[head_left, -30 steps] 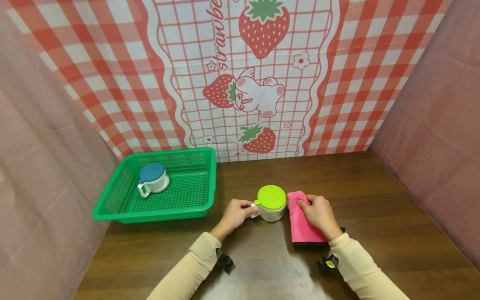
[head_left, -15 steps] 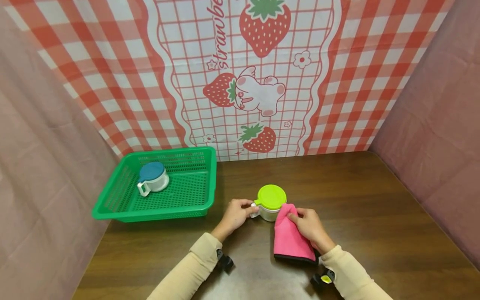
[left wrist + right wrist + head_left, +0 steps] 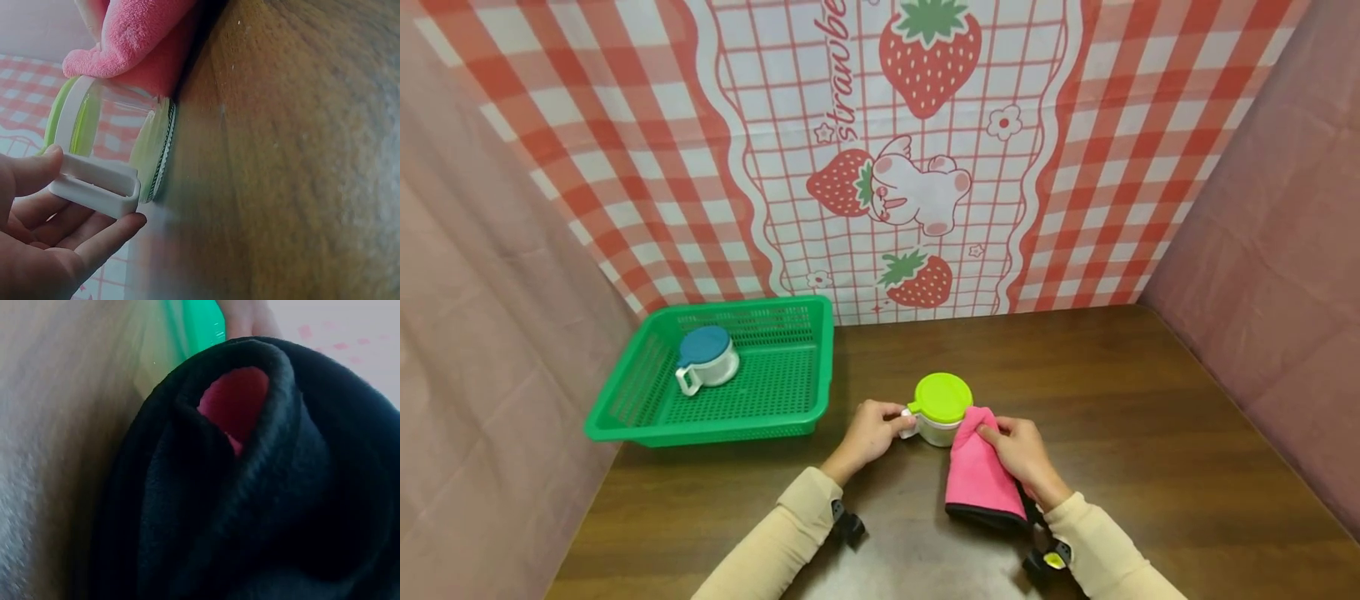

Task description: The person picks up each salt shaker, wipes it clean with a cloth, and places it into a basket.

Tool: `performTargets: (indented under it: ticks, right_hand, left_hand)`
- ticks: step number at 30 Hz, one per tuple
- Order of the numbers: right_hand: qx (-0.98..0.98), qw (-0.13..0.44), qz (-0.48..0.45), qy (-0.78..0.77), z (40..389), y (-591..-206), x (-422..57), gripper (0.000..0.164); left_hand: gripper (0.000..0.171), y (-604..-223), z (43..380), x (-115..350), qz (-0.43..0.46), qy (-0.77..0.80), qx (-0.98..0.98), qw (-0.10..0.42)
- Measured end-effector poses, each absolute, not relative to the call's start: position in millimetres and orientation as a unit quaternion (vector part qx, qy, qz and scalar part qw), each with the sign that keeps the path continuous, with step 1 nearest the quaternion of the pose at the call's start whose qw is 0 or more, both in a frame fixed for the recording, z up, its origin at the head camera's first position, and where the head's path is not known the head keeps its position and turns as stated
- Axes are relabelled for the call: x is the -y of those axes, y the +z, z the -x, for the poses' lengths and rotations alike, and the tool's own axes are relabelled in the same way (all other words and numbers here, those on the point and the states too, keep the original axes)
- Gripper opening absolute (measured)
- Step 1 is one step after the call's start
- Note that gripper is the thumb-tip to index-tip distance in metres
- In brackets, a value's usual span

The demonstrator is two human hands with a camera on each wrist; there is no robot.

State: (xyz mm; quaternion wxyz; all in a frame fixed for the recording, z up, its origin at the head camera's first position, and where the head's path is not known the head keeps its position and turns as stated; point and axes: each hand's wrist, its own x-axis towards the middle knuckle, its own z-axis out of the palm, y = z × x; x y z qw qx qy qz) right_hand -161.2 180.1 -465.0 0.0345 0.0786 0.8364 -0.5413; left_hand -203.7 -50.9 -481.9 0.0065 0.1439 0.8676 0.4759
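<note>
A clear jar (image 3: 937, 431) with a lime-green lid (image 3: 943, 397) and a white handle (image 3: 97, 182) stands upright on the table. My left hand (image 3: 868, 433) pinches that handle between thumb and fingers, on the jar's left side. My right hand (image 3: 1024, 454) grips a folded pink cloth (image 3: 982, 477) with black edging, and the cloth's upper end lies against the jar's right front side. In the left wrist view the pink cloth (image 3: 140, 40) presses along the jar's far side. The cloth's dark underside (image 3: 262, 506) fills most of the right wrist view and hides the right fingers there.
At the left of the table sits a green perforated basket (image 3: 711, 435). Inside it stands a white jar with a blue lid (image 3: 703, 344). A checked strawberry-print curtain (image 3: 917, 192) hangs along the table's back edge, with pink drapes (image 3: 1255, 225) at both sides.
The right hand has brought the cloth left and toward the front, from beside the jar to against its right front side. The left hand and the jar have stayed in place.
</note>
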Motion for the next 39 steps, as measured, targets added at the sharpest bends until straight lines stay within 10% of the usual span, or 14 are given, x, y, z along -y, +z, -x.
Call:
performTargets:
  ticks: [39]
  right_hand:
    - [-0.816,0.174,0.015,-0.552,201,-453,-210,0.037]
  left_hand:
    - [0.025,-484,208,65,-0.101,0.572,-0.808,0.092]
